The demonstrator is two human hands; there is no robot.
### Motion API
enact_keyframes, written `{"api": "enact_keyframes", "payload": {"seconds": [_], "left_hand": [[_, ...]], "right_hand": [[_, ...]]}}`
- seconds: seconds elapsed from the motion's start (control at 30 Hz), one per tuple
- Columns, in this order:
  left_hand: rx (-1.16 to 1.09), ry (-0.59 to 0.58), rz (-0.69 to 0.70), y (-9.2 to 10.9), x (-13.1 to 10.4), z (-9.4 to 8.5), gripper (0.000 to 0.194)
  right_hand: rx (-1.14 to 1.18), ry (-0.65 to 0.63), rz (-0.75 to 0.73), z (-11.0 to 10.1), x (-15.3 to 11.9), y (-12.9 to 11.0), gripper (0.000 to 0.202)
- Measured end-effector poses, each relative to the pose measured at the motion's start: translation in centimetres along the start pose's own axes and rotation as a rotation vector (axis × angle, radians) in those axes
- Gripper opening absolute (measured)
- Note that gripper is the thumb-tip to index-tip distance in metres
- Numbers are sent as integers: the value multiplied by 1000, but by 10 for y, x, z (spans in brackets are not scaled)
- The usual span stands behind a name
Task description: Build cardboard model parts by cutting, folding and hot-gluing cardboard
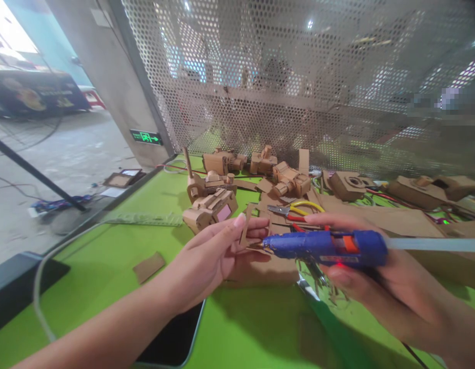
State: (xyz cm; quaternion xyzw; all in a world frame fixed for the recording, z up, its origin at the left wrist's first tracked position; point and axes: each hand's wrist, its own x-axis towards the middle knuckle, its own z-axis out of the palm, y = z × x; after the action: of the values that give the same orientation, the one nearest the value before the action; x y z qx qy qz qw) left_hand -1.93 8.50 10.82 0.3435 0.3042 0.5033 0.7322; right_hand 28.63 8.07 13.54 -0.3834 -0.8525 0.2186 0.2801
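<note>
My left hand pinches a small cut cardboard piece between thumb and fingers. A blue hot glue gun is gripped in my right hand, its nozzle pointing left and close to the cardboard piece; whether it touches, I cannot tell. A translucent glue stick sticks out of the gun's rear. Just left of my fingers sits a cardboard camera model. Yellow-handled pliers lie behind the gun. Beneath both hands is a larger cardboard sheet.
More cardboard models line the back of the green table before a perforated metal screen. A green-handled knife, a dark tablet, a clear ruler and a cardboard scrap lie around my arms. A white cable curves at left.
</note>
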Motion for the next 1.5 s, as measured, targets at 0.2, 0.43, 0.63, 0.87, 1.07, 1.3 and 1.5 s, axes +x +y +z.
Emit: {"api": "enact_keyframes", "payload": {"seconds": [0.2, 0.43, 0.63, 0.87, 1.07, 1.3, 1.5], "left_hand": [[-8, 26, 20, 4, 0, 4, 34], [-44, 37, 24, 3, 2, 4, 36], [-42, 131, -21, 8, 5, 8, 49], [-7, 188, -16, 10, 3, 11, 43], [21, 194, -13, 10, 3, 7, 38], [57, 156, -8, 7, 1, 1, 30], [115, 114, 0, 6, 0, -1, 23]], "right_hand": [[-3, 8, 8, -4, 8, -7, 68], [17, -33, 11, -10, 14, -15, 64], [-51, -34, -6, -10, 13, -10, 65], [-81, -43, -4, -13, 12, -7, 69], [-134, -26, -52, -12, 15, -10, 66], [-142, -45, -20, -12, 12, -4, 66], [-162, -37, 1, -15, 12, -3, 63]]}}
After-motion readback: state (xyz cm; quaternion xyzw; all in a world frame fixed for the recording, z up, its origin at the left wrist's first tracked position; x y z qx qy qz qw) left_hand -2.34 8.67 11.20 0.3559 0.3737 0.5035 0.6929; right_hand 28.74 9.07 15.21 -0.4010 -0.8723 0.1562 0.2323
